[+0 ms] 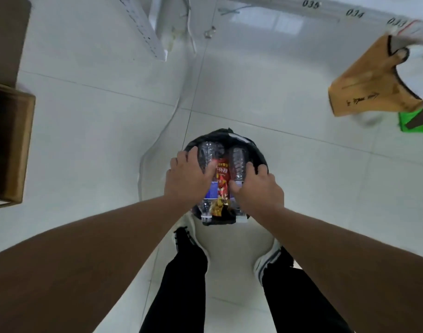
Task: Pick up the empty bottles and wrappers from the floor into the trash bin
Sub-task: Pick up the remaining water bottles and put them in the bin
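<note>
Our left hand grips left bottle | our right hand grips right bottle | red snack wrapper between them | over black-lined trash bin

clear ribbed plastic bottles, glossy foil wrapper; shiny white tile floor, matt cardboard box

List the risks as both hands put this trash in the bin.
The left bottle and right bottle lie across the bin mouth and look about as long as it is wide; they may bridge the rim.
The red wrapper seems only squeezed between them, so it may slip to the floor when the left hand and right hand let go.
</note>
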Motion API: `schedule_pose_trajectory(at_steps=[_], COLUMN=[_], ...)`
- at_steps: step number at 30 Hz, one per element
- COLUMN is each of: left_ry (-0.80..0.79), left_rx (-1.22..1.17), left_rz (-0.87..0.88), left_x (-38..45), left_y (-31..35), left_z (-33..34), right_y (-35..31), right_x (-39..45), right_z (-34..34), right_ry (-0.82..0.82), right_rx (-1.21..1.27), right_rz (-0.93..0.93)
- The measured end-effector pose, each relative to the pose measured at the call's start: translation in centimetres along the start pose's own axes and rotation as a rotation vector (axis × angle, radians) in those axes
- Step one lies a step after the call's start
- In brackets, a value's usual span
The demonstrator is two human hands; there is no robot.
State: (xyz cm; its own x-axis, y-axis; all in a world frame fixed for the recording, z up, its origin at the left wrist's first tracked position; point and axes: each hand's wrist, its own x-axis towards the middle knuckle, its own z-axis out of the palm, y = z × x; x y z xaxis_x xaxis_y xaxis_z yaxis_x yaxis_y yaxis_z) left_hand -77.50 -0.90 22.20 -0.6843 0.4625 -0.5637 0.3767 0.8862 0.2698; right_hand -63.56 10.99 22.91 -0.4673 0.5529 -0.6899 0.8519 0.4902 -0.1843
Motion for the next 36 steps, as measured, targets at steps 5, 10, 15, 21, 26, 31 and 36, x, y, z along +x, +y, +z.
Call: schedule_pose_trajectory(at_steps=[5, 10, 15, 21, 26, 31, 36], left_ry=[-0.068, -0.123, -0.162, -0.272, -0.307, -0.297, -0.366], left_rx=[-0.061, -0.107, -0.051, 0.164, 0.289, 0.342, 0.450], left_rz=[0.060, 0.109, 0.245, 0.507, 0.696, 0.808, 0.887], left_x=[-1.6, -3.6, -6.1, -7.3, -9.9, -13.8, -20.6], left_y=[-1.0, -1.3, -1.2, 1.6, 6.8, 13.4, 17.8], left_z=[-3.6, -6.7, -8.6, -10.2, -12.2, -9.5, -2.0], right_y=[1.0, 2.5, 5.7, 12.0, 16.2, 21.8, 28.3], right_x=[-1.7, -4.5, -8.1, -15.4, -24.4, -30.4, -36.8], right_z=[-3.2, -5.9, -8.4, -9.1, -8.9, -5.5, -0.1], right_ry=[-0.106, -0.137, -0.134, -0.038, 0.037, 0.118, 0.126], right_rx=[0.143, 0.213, 0.272, 0.447, 0.603, 0.730, 0.708], right_rz=[-0.090, -0.085, -0.017, 0.253, 0.428, 0.549, 0.575])
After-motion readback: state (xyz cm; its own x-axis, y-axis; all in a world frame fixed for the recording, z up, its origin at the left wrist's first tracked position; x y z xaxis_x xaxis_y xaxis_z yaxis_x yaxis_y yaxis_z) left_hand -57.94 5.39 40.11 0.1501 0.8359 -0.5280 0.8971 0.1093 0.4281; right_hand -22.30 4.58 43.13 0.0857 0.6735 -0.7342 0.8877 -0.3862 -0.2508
